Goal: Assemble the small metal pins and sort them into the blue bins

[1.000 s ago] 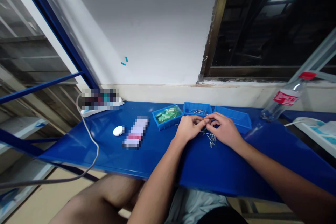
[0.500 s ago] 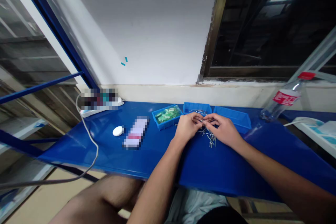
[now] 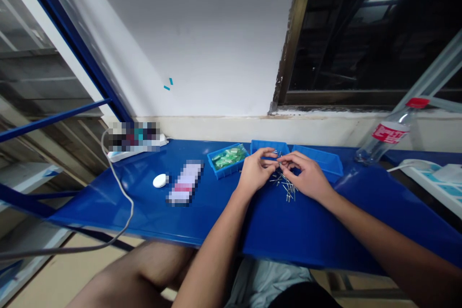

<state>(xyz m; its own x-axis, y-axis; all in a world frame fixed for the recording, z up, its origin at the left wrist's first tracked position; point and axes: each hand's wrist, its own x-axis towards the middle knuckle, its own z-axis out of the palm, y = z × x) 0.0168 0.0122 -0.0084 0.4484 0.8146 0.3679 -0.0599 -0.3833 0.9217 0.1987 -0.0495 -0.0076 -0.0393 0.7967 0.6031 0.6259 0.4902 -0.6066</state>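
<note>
My left hand [image 3: 257, 169] and my right hand [image 3: 303, 173] meet above the blue table [image 3: 216, 207], fingertips pinched close together. Something small shows between them, too small to make out. Below and between the hands lies a loose pile of thin metal pins [image 3: 288, 187]. Behind my left hand is a blue bin [image 3: 269, 145] with more metal pieces in it, partly hidden by the fingers. Left of that hand sits a blue bin [image 3: 228, 169] with green pieces in clear plastic. A third blue bin [image 3: 327, 160] stands behind my right hand.
A clear bottle [image 3: 390, 133] with a red cap stands at the right, near a white power strip [image 3: 433, 185]. On the left are a blurred phone-like object [image 3: 186, 183], a white round object [image 3: 160, 181], another power strip [image 3: 139, 148] and a grey cable [image 3: 127, 197].
The fingers of my left hand have lifted and spread slightly, while its thumb stays near my right fingertips. The whole view has shifted a little.
</note>
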